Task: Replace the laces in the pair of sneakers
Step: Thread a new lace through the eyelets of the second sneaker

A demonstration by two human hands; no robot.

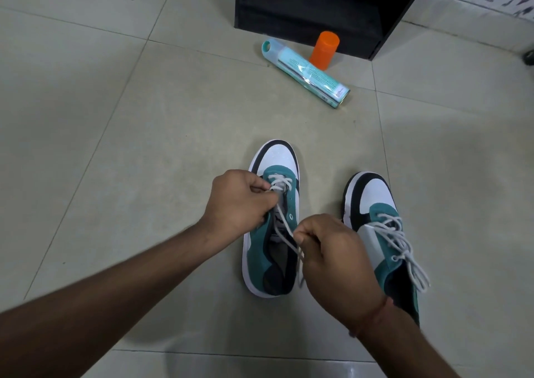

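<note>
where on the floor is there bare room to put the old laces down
Bare tile floor left of the half-laced teal sneaker, and between it and the lying teal tube. Crowded: both hands over that sneaker, the laced sneaker beside it.

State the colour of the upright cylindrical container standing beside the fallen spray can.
Orange plastic container, clearest in the head view.

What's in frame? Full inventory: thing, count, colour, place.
sneaker being laced: 1, teal, white and black, floor centre, partly laced
white lace: 1, running between both hands
laced sneaker: 1, same colours, to its right, white lace tied
spray can: 1, light teal, lying on the floor beyond
orange cylinder: 1, upright behind the can
black cabinet: 1, top of frame
tiled floor: grey-beige
left hand: pinches lace near the toe eyelets
right hand: pinches lace; red thread on wrist
</note>
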